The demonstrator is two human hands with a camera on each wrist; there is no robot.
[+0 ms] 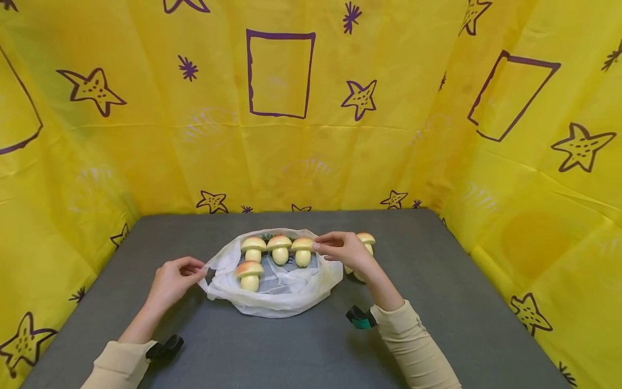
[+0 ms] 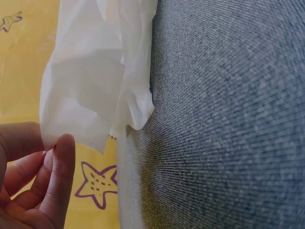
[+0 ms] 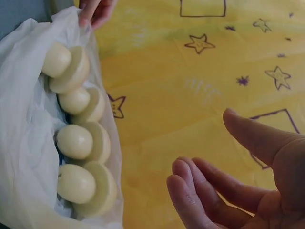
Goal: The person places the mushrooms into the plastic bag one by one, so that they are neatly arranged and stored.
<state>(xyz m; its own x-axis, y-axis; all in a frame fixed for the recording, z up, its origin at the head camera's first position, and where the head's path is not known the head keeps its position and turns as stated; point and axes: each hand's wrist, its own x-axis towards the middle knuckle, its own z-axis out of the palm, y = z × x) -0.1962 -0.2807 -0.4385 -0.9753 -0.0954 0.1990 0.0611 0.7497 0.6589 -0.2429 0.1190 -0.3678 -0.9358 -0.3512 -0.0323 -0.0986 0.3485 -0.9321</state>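
A white plastic bag [image 1: 284,307] lies spread on the table with its mouth facing up. Several toy mushrooms [image 1: 279,250] with cream stems and orange-tinted caps sit inside it, three in a back row and one nearer the front left. My left hand [image 1: 171,282] pinches the bag's left edge between thumb and fingers, as the left wrist view shows on the thin plastic [image 2: 83,95]. Above the bag's right rim is my right hand [image 1: 346,251], beside the rightmost mushroom in the bag. In the right wrist view its thumb and fingers [image 3: 200,200] are apart, holding nothing.
More mushrooms [image 1: 366,239] lie on the grey table [image 1: 301,351] right of the bag, partly hidden behind my right hand and forearm. A yellow cloth [image 1: 282,156] with purple stars and frames rises behind the table and at both sides.
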